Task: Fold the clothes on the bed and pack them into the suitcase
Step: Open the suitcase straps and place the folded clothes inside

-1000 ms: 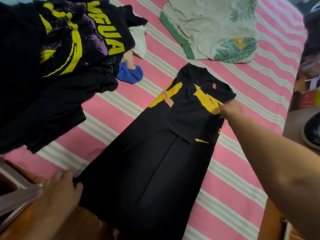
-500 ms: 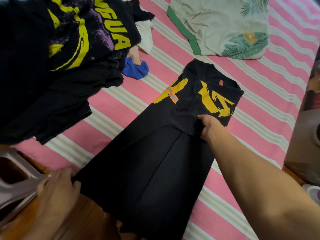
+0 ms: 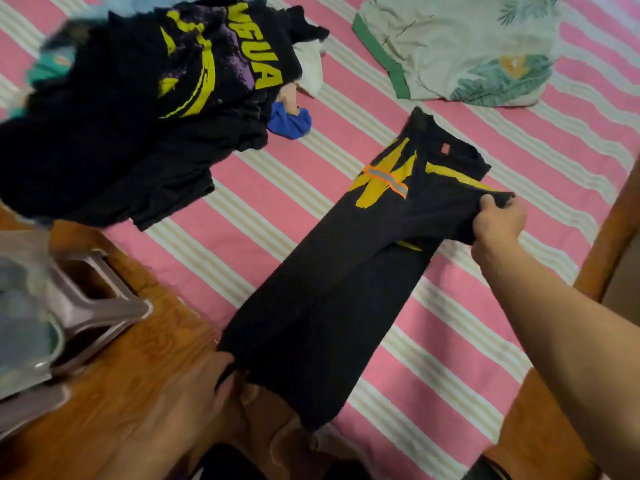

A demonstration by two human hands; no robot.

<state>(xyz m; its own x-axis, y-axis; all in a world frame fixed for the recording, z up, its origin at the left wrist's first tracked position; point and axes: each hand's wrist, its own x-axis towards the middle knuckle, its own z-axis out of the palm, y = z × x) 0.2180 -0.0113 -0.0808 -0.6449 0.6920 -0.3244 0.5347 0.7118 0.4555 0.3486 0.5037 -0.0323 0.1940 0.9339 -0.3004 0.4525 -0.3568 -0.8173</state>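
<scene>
A black T-shirt with yellow print and an orange-edged reflective strip (image 3: pixel 339 265) lies lengthwise on the pink striped bed sheet (image 3: pixel 263 216), folded into a narrow strip. My right hand (image 3: pixel 498 221) grips its right side near the chest, lifting a fold of cloth. My left hand (image 3: pixel 194 393) pinches the hem at the bed's near edge. A pile of dark clothes (image 3: pixel 145 109), topped by a black shirt with yellow letters, sits at the upper left. The suitcase is not identifiable in view.
A pale shirt with green trim and leaf print (image 3: pixel 460 46) lies at the top right. A blue cloth (image 3: pixel 291 123) and a white piece (image 3: pixel 311 69) poke from the pile. The wooden bed frame (image 3: pixel 131 393) runs along the near edge, with a greyish plastic object (image 3: pixel 86 306) at left.
My right hand moved from the shirt's middle to its right side and now holds a fold of it. The shirt looks narrower. My left hand stays on the hem.
</scene>
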